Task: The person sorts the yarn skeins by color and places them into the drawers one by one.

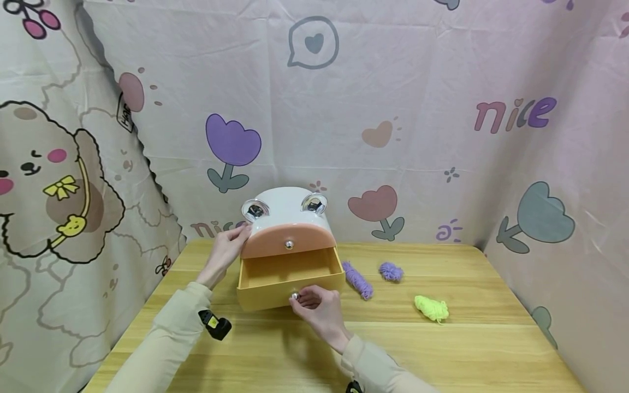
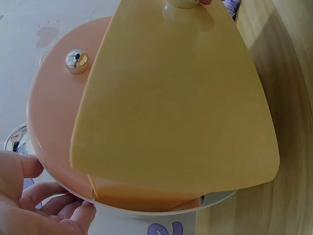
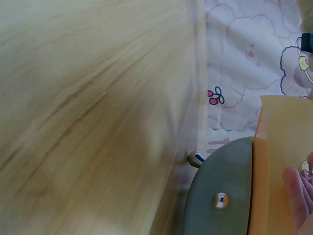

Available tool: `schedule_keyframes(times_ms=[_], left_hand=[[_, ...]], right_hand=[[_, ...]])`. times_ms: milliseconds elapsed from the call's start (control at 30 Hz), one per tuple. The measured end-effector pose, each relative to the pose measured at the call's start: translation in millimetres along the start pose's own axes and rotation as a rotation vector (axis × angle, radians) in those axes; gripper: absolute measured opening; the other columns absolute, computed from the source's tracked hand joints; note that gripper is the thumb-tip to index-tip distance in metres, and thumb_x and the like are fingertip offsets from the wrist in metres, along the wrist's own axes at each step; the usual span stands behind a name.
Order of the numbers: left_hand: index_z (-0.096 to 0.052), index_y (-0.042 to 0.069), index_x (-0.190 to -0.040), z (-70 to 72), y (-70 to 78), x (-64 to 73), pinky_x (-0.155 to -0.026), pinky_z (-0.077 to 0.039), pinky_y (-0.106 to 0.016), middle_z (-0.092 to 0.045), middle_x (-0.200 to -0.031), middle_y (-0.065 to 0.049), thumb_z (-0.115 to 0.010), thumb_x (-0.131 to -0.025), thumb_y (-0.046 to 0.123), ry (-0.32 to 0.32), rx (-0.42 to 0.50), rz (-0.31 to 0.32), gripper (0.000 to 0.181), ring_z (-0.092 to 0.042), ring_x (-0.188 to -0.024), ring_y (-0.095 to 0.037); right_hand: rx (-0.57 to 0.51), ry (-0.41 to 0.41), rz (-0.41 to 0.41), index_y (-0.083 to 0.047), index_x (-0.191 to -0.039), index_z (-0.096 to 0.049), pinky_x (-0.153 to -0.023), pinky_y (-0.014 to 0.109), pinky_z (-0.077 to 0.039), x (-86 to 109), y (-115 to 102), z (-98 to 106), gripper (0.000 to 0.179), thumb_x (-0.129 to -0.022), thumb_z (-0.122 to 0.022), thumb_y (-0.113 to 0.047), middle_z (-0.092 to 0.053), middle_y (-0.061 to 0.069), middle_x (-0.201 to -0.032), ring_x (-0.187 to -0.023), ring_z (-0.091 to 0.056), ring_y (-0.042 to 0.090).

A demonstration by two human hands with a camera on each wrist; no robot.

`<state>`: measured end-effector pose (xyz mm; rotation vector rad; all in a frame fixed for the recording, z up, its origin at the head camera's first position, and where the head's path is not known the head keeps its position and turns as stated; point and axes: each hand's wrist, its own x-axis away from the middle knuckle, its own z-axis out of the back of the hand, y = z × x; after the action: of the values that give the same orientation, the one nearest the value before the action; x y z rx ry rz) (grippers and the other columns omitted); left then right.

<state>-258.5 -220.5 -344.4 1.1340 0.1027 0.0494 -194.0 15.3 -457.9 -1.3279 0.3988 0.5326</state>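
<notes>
A small frog-like drawer box point(image 1: 287, 203) with a white shell and shiny round eyes stands on the table. Its yellow drawer point(image 1: 267, 296) is pulled well out, and the inside that shows is bare. My right hand point(image 1: 319, 314) pinches the silver knob point(image 1: 295, 296) on that drawer's front. At the box's left side, my left hand point(image 1: 227, 254) rests its fingertips on the shell's edge. The pink upper drawer point(image 1: 267, 244) is closed. In the right wrist view a grey-green drawer point(image 3: 232, 176) with its own knob sits below the yellow one.
Right of the box lie a long purple yarn bundle point(image 1: 358, 281), a small purple yarn bundle point(image 1: 391, 272) and a neon yellow yarn bundle point(image 1: 432, 309). A printed cloth point(image 1: 422, 65) hangs behind the wooden table point(image 1: 472, 349) and along its sides.
</notes>
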Motion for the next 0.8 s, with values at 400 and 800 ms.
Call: schedule_keyframes(times_ms=[400, 800], left_hand=[[-0.042, -0.001, -0.149, -1.3, 1.9, 1.9, -0.126, -0.028, -0.048, -0.037, -0.16, -0.015, -0.047, -0.107, 0.032, 0.007, 0.012, -0.003, 0.054, -0.028, -0.153, -0.037], [-0.042, 0.0, -0.149, -1.2, 1.3, 2.7, -0.126, -0.029, -0.047, -0.037, -0.16, -0.016, -0.047, -0.107, 0.033, 0.003, 0.01, -0.007, 0.054, -0.028, -0.153, -0.036]], right_hand=[[0.03, 0.005, 0.034, 0.004, -0.087, -0.072, -0.059, 0.019, -0.06, 1.1, -1.7, -0.9, 0.012, -0.079, -0.081, 0.002, -0.076, 0.018, -0.077, -0.063, -0.073, 0.027], [0.021, -0.008, 0.045, 0.006, -0.088, -0.071, -0.061, 0.023, -0.062, 3.8, -0.2, 0.1, 0.013, -0.079, -0.08, 0.002, -0.076, 0.02, -0.079, -0.064, -0.074, 0.03]])
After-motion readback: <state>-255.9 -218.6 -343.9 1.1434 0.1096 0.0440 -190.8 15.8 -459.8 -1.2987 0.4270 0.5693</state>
